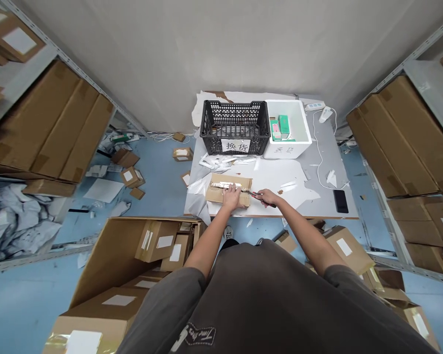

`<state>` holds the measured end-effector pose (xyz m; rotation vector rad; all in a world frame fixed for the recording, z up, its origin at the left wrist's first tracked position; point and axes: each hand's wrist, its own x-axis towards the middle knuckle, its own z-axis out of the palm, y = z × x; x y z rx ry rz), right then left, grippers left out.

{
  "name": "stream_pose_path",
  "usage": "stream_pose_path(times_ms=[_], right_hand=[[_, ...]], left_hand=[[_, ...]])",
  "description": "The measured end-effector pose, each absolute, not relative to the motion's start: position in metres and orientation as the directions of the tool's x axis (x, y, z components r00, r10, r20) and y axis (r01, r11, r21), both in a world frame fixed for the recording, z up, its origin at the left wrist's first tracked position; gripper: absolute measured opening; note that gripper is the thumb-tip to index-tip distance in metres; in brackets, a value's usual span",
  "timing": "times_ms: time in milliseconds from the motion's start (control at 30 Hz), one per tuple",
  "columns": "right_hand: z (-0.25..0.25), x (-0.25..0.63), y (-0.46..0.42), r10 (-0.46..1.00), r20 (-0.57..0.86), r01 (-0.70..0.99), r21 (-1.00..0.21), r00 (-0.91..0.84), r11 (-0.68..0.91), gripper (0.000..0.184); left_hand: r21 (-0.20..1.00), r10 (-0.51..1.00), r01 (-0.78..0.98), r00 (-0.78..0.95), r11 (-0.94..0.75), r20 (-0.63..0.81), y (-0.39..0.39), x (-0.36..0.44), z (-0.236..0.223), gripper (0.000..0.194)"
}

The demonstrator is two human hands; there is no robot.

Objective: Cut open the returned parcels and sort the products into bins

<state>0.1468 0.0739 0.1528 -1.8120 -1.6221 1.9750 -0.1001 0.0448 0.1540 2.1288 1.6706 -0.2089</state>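
A flat cardboard box (216, 195) lies on the near side of the table, with a strip of clear tape and a white label along its middle. My left hand (232, 196) rests on top of it, fingers stretched out and pressing the cardboard. At the box's right end, my right hand (266, 197) is closed around what look like red-and-black scissors (256, 193). Their blades point left to the taped seam; the tips are too small to make out. White paper scraps (225, 161) lie just behind the box.
A black plastic crate (236, 142) and a white foam box (288, 150) with green cartons stand at the back. A phone (340, 201), power strip (315, 106) and cable lie right. A large carton (92, 260) of parcels is at my left; shelves flank both sides.
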Motion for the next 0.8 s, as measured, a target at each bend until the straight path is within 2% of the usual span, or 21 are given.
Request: stream_pose_path(times_ms=[200, 433, 600, 733, 800], right_hand=[[0.152, 0.148, 0.066, 0.58, -0.718, 0.477, -0.692, -0.385, -0.542, 0.035], [0.144, 0.141, 0.057, 0.599, -0.684, 0.427, -0.729, -0.417, -0.535, 0.039], [0.14, 0.141, 0.044, 0.589, -0.7, 0.426, -0.713, -0.404, -0.556, 0.039], [0.139, 0.163, 0.027, 0.596, -0.716, 0.424, -0.697, -0.363, -0.578, 0.04], [0.14, 0.177, 0.02, 0.614, -0.719, 0.424, -0.692, -0.326, -0.584, 0.04]], left_hand=[[0.205, 0.889, 0.957, 0.269, -0.204, -0.37, 0.046, -0.1, 0.157, 0.098], [0.207, 0.892, 0.954, 0.279, -0.216, -0.355, 0.046, -0.1, 0.157, 0.097], [0.213, 0.898, 0.956, 0.267, -0.202, -0.35, 0.046, -0.1, 0.152, 0.099], [0.281, 0.888, 0.94, 0.289, -0.192, -0.358, 0.047, -0.107, 0.152, 0.101], [0.33, 0.906, 0.931, 0.268, -0.157, -0.327, 0.053, -0.111, 0.154, 0.087]])
